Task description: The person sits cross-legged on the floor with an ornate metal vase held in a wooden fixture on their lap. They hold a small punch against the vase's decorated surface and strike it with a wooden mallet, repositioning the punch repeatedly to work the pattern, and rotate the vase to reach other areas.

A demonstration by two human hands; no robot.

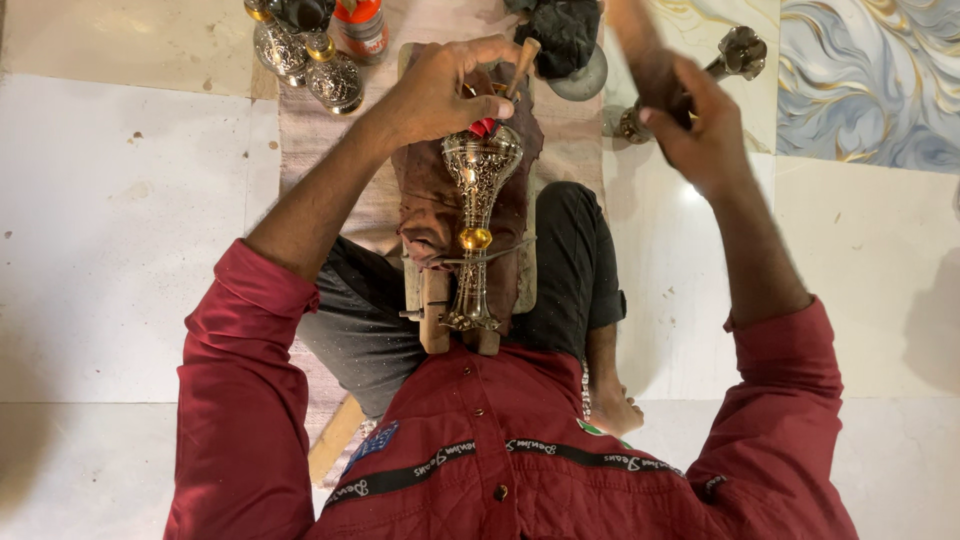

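Observation:
An ornate silver metal vessel point(478, 200) with a gold band lies lengthwise on a brown cloth-covered wooden block point(432, 205) between my knees. My left hand point(445, 90) rests on the vessel's far end and grips a thin wooden-handled tool point(523, 62) set against the metal. My right hand point(690, 115) is raised to the right, shut on a blurred wooden mallet point(635, 35).
Two more engraved silver vessels point(320, 65) and a red-capped container point(362, 25) stand at the top left. A dark cloth point(565, 30) lies at the top centre; another silver piece point(735, 55) lies on the tiled floor to the right. My bare foot point(610, 410) is tucked below.

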